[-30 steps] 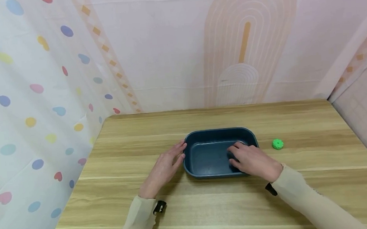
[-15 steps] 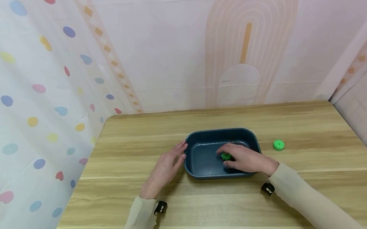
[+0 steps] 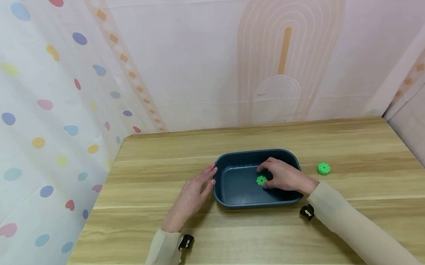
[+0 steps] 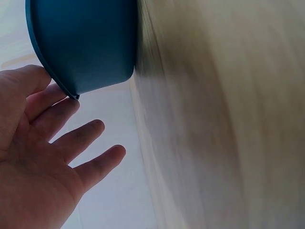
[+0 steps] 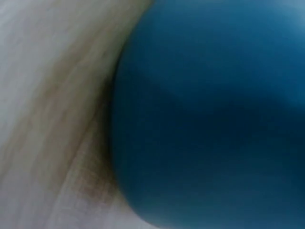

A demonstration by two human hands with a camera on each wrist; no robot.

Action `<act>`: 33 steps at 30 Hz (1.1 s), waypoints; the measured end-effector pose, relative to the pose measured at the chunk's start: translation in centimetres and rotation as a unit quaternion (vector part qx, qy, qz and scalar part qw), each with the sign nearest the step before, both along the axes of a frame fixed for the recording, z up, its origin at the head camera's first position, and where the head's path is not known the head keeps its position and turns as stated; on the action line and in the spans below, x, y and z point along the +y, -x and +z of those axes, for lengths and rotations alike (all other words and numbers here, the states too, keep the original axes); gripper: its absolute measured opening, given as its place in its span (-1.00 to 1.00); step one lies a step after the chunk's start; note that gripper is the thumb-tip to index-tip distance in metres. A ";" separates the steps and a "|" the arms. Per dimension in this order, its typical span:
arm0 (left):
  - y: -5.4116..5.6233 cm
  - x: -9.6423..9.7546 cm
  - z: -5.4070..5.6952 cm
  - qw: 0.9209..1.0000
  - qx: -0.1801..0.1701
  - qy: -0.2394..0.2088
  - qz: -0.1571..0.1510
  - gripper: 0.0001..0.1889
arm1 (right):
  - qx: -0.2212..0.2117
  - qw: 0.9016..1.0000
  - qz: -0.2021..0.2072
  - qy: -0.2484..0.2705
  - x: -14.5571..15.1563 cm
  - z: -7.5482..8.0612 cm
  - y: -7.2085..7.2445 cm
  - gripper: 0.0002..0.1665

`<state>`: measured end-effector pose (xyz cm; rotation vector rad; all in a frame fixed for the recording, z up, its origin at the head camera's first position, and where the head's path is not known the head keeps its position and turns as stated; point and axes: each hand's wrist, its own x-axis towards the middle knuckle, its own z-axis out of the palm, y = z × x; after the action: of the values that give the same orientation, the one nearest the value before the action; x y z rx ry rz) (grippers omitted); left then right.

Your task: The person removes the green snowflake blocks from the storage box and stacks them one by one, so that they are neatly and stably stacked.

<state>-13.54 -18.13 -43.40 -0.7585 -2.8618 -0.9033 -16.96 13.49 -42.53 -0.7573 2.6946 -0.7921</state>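
Observation:
A dark blue rectangular tray (image 3: 236,193) with rounded corners sits on the wooden table. On its floor lies a small green notched disc (image 3: 261,180), flat and in plain sight. My right hand (image 3: 285,176) reaches in over the tray's right side, thumb and fingers spread apart, with the thumb tip close beside the disc. At the left end, my left hand (image 3: 187,199) touches the rim with thumb and fingertips. In the left wrist view, two fingers of that left hand (image 4: 47,138) stretch free below the tray's corner (image 4: 95,43). My right hand is out of the right wrist view.
Another green notched piece (image 3: 323,168), which looks thicker, lies on the table (image 3: 366,187) to the right of the tray. Patterned curtains (image 3: 192,67) hang behind the table and along its left side.
The green disc came into sight between my right fingers and now lies uncovered on the tray floor. My right hand moved left, then drew slightly back right. My left hand stays at the rim.

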 end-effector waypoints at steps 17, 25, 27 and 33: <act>-0.1 -0.2 -0.1 1.000 -0.001 0.009 0.002 -0.54 | 0.018 0.999 0.020 -0.019 -0.8 -0.7 0.0 -0.67; 0.0 -0.1 -0.2 1.000 -0.004 0.003 0.000 -0.53 | 0.028 0.999 0.025 -0.036 -0.8 -0.6 -0.2 -0.70; 0.0 -0.1 -0.2 1.000 -0.003 0.002 0.000 -0.53 | 0.036 0.998 0.028 -0.046 -0.8 -0.6 -0.2 -0.70; 0.1 -0.1 0.0 1.000 0.000 0.005 -0.001 -0.54 | 0.082 0.993 0.035 -0.079 -0.9 -0.6 -0.5 -0.69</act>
<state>-13.64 -18.19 -43.45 -0.7633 -2.8682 -0.8899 -16.48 12.60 -43.17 -0.9100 2.8144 -0.5144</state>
